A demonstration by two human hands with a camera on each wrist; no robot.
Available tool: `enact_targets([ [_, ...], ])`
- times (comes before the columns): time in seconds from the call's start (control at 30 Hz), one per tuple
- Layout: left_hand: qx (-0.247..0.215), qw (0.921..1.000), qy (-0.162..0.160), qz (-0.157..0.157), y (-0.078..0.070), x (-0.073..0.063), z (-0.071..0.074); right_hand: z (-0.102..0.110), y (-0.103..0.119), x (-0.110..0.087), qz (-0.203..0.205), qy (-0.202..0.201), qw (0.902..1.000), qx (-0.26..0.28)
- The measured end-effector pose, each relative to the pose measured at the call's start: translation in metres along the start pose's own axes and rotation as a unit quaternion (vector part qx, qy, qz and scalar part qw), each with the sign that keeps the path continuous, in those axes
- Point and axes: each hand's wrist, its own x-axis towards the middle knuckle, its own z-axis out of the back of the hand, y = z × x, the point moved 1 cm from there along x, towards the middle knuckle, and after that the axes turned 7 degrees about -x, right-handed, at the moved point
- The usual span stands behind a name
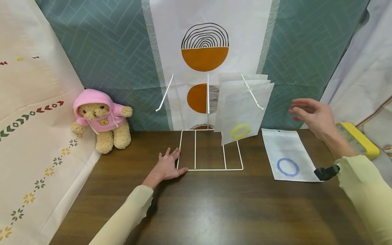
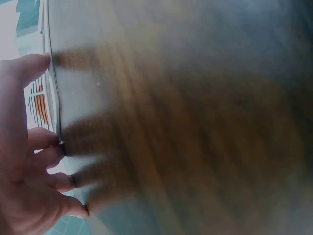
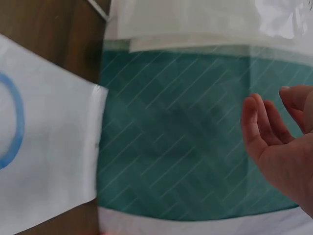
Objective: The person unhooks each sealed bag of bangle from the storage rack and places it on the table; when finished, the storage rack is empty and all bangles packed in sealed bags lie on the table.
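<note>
A white wire rack (image 1: 214, 169) stands on the table, three prongs slanting out from it. My left hand (image 1: 166, 166) spreads its fingers at the left front corner of the rack's base, thumb at the front wire; the left wrist view shows the fingertips (image 2: 80, 211) down on the wood. Several pale, flat bags (image 1: 245, 105) hang on the right prong, the front one containing a yellow ring (image 1: 240, 131). Right of them, my right hand (image 1: 318, 117) is raised with fingers loosely bent and nothing in it. Below it lies another bag (image 1: 281, 146) with a blue ring (image 1: 288, 167).
On the left sits a teddy bear (image 1: 102, 119) in a pink hoodie, against the patterned cloth. A yellow block-shaped object (image 1: 358, 140) is behind my right forearm. Green cloth (image 1: 101, 44) and a white printed panel (image 1: 211, 13) hang behind the rack.
</note>
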Motion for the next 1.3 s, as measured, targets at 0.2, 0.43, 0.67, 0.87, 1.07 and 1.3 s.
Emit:
enact_targets([
  [0.2, -0.001, 1.0000, -0.007, -0.004, 0.000, -0.001, 0.000, -0.005, 0.021, 0.001, 0.026, 0.017, 0.9994, 0.018],
  [0.43, 0.003, 1.0000, -0.002, -0.002, -0.001, 0.000, 0.000, -0.008, 0.032, 0.001, 0.053, 0.028, 0.9967, 0.054],
  [0.67, 0.003, 1.0000, 0.001, 0.000, -0.001, -0.002, 0.001, -0.010, 0.043, 0.002, 0.060, 0.031, 0.9963, 0.053],
  [0.87, -0.003, 1.0000, -0.001, 0.001, -0.001, -0.002, 0.001, -0.015, 0.052, 0.010, 0.070, 0.021, 0.9954, 0.062],
  [1.07, -0.003, 1.0000, -0.003, 0.000, -0.001, -0.002, 0.001, -0.021, 0.058, 0.020, 0.058, 0.001, 0.9966, 0.060],
  [1.3, -0.003, 1.0000, -0.001, 0.000, -0.002, -0.004, 0.001, -0.024, 0.064, 0.029, 0.043, -0.001, 0.9983, 0.040],
])
